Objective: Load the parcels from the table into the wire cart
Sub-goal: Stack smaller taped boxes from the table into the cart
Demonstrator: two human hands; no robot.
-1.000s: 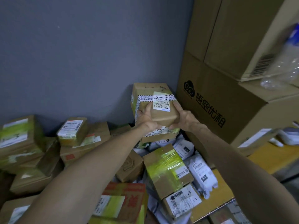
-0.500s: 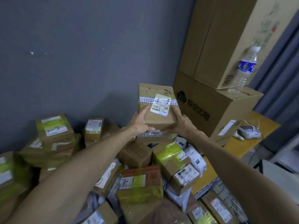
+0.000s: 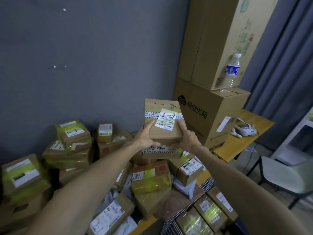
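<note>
You hold a taped cardboard parcel [image 3: 163, 122] aloft over the heaped table [image 3: 240, 141], left hand [image 3: 145, 139] and right hand [image 3: 188, 139] clasping its sides. A few boxes [image 3: 211, 212] already lie in the wire cart [image 3: 207, 184] (lower right) — many more wait on the table.

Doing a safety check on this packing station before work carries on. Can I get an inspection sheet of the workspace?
Surface: yellow table, mostly buried under parcels.
Job's things: one taped parcel held above the pile; wire cart at lower right holds several parcels.
Clutter: water bottle on stacked cartons; white device on the table end.
Hands: left hand and right hand grip the taped parcel from either side.
Cables: one dark cable hangs off the table's far end.
Surroundings: grey wall, curtain, chair at right.
</note>
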